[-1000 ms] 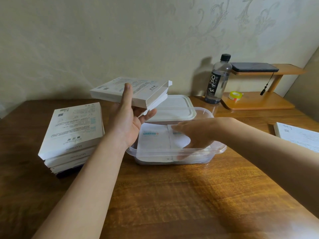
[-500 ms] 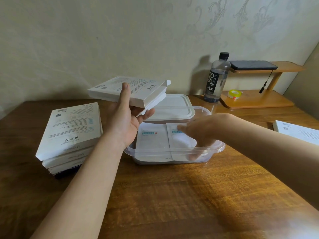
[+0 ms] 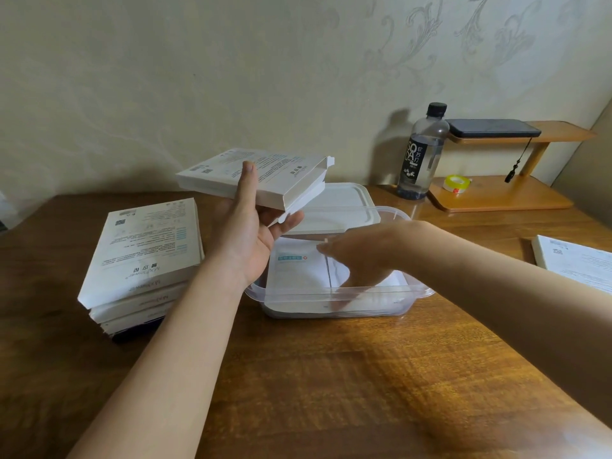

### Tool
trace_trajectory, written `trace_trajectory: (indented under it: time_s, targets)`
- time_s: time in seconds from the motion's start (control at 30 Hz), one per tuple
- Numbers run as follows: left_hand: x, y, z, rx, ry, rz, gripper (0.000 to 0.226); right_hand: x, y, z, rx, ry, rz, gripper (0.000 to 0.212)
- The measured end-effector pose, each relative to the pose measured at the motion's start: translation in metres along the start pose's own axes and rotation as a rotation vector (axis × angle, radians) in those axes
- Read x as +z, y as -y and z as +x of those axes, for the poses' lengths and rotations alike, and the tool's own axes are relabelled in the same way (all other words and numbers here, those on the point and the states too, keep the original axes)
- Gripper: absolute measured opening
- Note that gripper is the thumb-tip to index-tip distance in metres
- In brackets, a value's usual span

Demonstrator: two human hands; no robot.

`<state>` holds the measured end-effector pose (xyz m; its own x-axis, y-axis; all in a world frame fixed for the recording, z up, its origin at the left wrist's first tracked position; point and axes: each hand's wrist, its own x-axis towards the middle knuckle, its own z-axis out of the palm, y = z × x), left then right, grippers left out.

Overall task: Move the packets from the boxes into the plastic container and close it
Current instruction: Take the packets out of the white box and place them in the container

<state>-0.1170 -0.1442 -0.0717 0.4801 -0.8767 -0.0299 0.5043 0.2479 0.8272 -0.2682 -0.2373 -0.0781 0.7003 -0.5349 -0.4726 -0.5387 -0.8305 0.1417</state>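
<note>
A single wide-angle view from the person's head — facing forward and down across the table toward the wall, near enough that the left hand and right hand sit mid-frame.

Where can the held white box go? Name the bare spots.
Bare brown wooden table in front of the clear plastic container; also between container and the flat white box at right. Crowded: stacked white boxes left, white lid and clear bottle behind.
</note>
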Motion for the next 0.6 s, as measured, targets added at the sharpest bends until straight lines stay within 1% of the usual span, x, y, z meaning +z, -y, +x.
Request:
trace_trajectory:
  time_s: [0.17,0.3,0.43,0.5,0.53,0.6]
  targets:
    - [-0.001,0.0,0.001,-0.005,0.015,0.001,0.03,0.007,-0.003,0.004,0.013,0.031,0.0,0.101]
    - [-0.001,-0.001,0.0,-0.006,0.012,0.001,0.028,0.007,0.001,0.004,0.009,0.024,-0.018,0.092]
    - [-0.001,0.0,-0.001,-0.007,0.003,-0.003,0.031,0.007,0.001,-0.001,0.031,0.021,0.031,0.095]
    - [0.0,-0.001,-0.001,-0.011,0.005,-0.015,0.032,0.006,-0.002,-0.007,0.029,-0.055,0.113,0.086]
    - [0.001,-0.002,-0.002,-0.014,0.007,-0.021,0.033,0.005,-0.004,-0.01,0.025,-0.133,0.189,0.08]
    - [0.001,-0.002,-0.003,-0.018,0.011,-0.032,0.035,0.005,-0.008,-0.014,0.024,-0.353,0.41,0.063]
